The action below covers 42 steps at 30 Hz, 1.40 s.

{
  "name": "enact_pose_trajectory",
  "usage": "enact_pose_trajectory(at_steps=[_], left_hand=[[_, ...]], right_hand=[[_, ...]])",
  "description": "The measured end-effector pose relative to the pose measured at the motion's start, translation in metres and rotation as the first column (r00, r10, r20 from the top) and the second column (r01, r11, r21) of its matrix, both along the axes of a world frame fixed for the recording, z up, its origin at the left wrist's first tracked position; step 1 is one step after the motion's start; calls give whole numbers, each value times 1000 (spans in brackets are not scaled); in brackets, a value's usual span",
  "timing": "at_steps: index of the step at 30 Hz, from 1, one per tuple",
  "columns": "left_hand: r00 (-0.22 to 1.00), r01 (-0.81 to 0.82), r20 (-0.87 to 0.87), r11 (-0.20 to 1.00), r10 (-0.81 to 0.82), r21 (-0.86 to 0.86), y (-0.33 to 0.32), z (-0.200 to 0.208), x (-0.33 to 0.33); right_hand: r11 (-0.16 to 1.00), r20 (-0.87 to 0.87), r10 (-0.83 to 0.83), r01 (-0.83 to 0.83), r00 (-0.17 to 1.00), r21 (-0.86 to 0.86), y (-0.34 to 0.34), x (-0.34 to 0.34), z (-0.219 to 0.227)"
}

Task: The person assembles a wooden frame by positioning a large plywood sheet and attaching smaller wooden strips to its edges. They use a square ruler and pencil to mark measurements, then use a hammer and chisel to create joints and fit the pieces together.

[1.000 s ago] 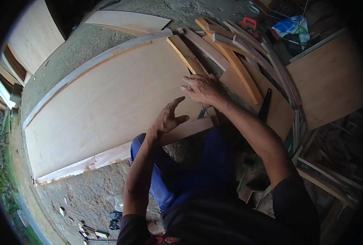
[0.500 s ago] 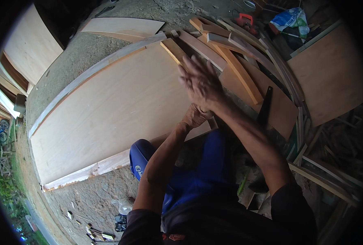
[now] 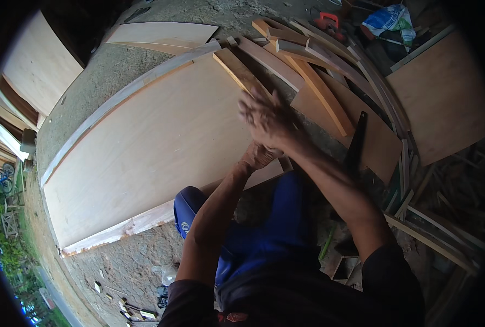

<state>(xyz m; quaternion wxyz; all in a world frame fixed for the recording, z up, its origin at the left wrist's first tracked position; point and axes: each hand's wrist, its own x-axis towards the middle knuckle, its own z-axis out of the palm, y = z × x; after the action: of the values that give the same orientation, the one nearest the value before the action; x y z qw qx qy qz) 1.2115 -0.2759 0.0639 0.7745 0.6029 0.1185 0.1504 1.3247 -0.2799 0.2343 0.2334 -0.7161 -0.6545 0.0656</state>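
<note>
A large plywood panel (image 3: pixel 139 141) lies in front of me, framed by wooden battens along its edges. Over its right end, my right hand (image 3: pixel 267 120) is held with fingers stretched and somewhat apart, slightly smeared by motion. Just below it, my left hand (image 3: pixel 261 155) is closed, its knuckles up against the heel of the right hand. Whatever the left fingers hold, if anything, is hidden. The right-end batten (image 3: pixel 237 71) runs from the panel's far corner and passes beneath my right hand. My knees, in blue trousers, are at the panel's near edge.
A pile of wooden battens (image 3: pixel 313 82) lies to the right, with a black-bladed handsaw (image 3: pixel 357 139) beside it. Farther off are a red tool (image 3: pixel 327 22) and a blue-white sack (image 3: pixel 392 24). Wood offcuts (image 3: pixel 136 310) litter the ground at lower left.
My right hand has dipped slightly toward me, its fingers lower over the batten. The left hand stays almost where it was. The whole view has shifted a little.
</note>
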Motion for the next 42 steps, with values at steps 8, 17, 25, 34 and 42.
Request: enact_pose_trajectory(at_steps=[8, 17, 25, 34, 42], left_hand=[[978, 22, 210, 986, 13, -165, -36, -22, -15], [980, -194, 90, 943, 176, 270, -144, -61, -40], [976, -210, 196, 666, 97, 716, -148, -30, -36], [971, -225, -27, 953, 236, 204, 11, 42, -8], [973, -229, 8, 949, 232, 217, -11, 5, 3]], right_hand=[[966, -172, -46, 0, 984, -259, -51, -28, -50], [992, -129, -16, 0, 992, -125, -175, -57, -71], [988, -337, -155, 153, 929, -32, -230, -52, -95], [985, -417, -54, 118, 907, 129, -122, 6, -5], [978, -365, 9, 69, 931, 199, -118, 11, -2]])
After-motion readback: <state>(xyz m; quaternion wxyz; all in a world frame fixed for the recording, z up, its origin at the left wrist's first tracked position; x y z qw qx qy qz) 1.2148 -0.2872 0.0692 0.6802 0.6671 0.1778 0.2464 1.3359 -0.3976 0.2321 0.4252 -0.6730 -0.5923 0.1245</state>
